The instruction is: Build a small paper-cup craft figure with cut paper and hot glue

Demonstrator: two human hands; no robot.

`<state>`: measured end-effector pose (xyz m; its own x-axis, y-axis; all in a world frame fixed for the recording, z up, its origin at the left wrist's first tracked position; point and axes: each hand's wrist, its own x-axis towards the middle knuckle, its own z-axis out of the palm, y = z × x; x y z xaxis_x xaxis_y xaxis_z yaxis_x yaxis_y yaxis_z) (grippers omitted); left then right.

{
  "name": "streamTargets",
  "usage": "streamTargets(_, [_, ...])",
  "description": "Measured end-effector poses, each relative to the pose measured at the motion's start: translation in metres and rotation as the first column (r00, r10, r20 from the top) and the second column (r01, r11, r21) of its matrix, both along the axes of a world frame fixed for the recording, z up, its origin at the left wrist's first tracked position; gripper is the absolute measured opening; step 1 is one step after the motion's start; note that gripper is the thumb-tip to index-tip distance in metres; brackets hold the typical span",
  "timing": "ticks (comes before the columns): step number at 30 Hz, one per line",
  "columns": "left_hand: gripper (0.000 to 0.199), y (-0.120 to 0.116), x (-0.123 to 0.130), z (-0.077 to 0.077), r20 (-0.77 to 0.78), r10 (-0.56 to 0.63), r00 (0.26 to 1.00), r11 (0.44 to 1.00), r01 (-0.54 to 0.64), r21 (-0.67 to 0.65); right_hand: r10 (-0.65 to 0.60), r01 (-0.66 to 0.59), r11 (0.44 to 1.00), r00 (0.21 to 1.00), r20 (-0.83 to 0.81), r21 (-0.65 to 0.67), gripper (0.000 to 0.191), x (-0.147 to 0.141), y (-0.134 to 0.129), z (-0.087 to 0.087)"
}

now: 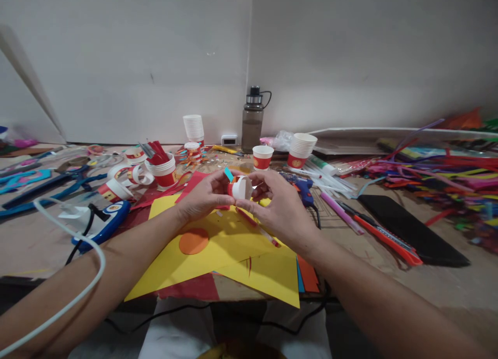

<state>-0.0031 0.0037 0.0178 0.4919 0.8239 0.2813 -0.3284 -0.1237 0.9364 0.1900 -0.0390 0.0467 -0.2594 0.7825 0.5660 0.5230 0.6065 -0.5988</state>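
Between both hands, above the yellow paper (167, 265), is a small cut-down paper cup (241, 188) with a white inside and a red and yellow band. A light-blue paper strip (228, 174) sticks up from its left side. My left hand (208, 194) is closed on the cup's left side, thumb toward me. My right hand (276, 198) grips the right side, fingers curled behind and partly hidden. An orange paper circle (193, 241) lies on the yellow paper below the left hand. Under the right hand lies a slim pen (268, 237).
Stacked paper cups (301, 150), a single cup (262, 156) and a water bottle (252, 123) stand at the back. A blue glue gun (303, 189), a cutter knife (389, 239) and a black flat slab (412, 229) lie right. A white cable (101, 265) loops over my left forearm.
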Motion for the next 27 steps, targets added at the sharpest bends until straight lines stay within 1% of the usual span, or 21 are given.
streamTargets(10, [0.054, -0.0015, 0.0007, 0.0016, -0.006, 0.022, 1.0, 0.999, -0.022, -0.024, -0.007, 0.007, 1.0, 1.0, 0.005, 0.0, 0.039, -0.0003, -0.0003, 0.0014])
streamTargets(15, [0.052, -0.0033, 0.002, 0.0045, 0.003, 0.018, 1.0, 1.0, -0.018, -0.002, -0.009, 0.009, 1.0, 1.0, -0.001, 0.007, 0.04, -0.0007, 0.0001, 0.0006])
streamTargets(20, [0.054, -0.0025, 0.0017, 0.0015, -0.007, 0.008, 1.0, 1.0, -0.008, -0.018, 0.001, -0.001, 1.0, 1.0, -0.019, -0.004, 0.04, -0.0005, 0.001, -0.0002])
streamTargets(23, [0.054, -0.0009, 0.0042, -0.0015, 0.042, 0.014, 0.999, 0.999, -0.013, -0.029, 0.034, -0.037, 0.998, 0.997, -0.064, -0.048, 0.041, 0.0003, 0.0023, -0.0015])
streamTargets(27, [0.047, 0.0006, 0.0081, -0.0022, 0.135, 0.037, 0.99, 0.999, -0.032, -0.039, 0.041, -0.051, 0.995, 0.991, -0.126, -0.081, 0.045, 0.0003, 0.0036, -0.0022])
